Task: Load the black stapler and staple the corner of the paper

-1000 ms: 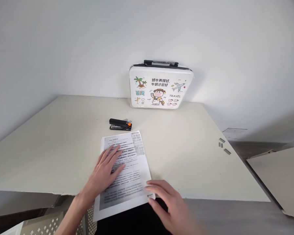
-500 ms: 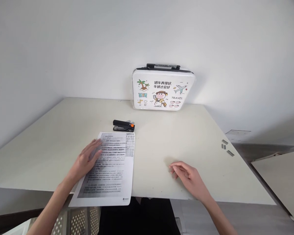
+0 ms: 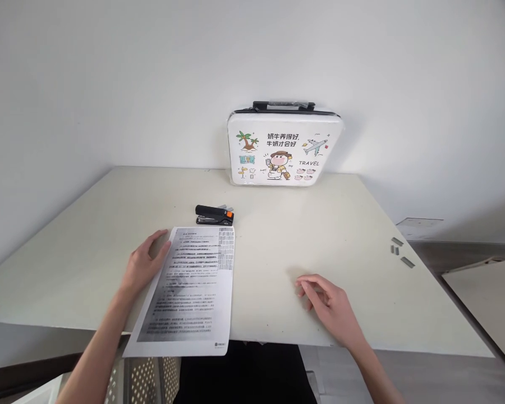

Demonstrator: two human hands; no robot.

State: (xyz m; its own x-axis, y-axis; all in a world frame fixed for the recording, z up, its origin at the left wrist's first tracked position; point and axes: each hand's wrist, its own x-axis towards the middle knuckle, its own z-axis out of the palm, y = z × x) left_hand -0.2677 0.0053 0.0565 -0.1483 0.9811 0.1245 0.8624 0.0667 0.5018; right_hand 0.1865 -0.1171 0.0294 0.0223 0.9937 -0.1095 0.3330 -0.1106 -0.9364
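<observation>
Thumb and fingers spread, the left hand (image 3: 145,264) apparently steadies the printed sheet (image 3: 189,292) at its thumb, stapler (image 3: 214,215) beyond, the right hand (image 3: 330,306) curled, grip unclear, any lift calling for a pinch.

White cartoon-printed case (image 3: 284,150) with black handle (image 3: 283,105) near pale wall (image 3: 151,73), perforated basket (image 3: 143,382) at lower left.

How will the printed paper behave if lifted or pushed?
The printed paper looks thin, so it would likely flop when lifted by a corner. It should slide easily on the smooth-looking table. Pushed forward, it might bump the black stapler just beyond its top edge.
</observation>
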